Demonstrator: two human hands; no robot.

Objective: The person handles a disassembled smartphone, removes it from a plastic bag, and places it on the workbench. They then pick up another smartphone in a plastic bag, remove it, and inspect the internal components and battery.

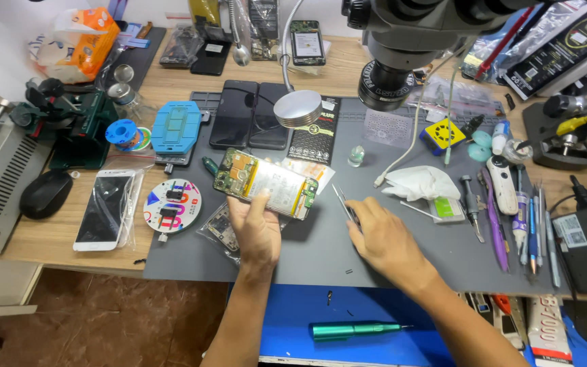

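head | our left hand (256,228) fingers pinch opened phone with exposed white battery (266,183) | right hand (378,238) fingers pinch thin metal tweezers (343,202) | risk: tips could pierce battery

An orange and white plastic bag (76,42) sits at the far left of the surface. Two dark phone screens (249,114) lie side by side in the middle. Black shiny packages (565,41) rest far right.

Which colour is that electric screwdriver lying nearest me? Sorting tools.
Teal green electric screwdriver, head view.
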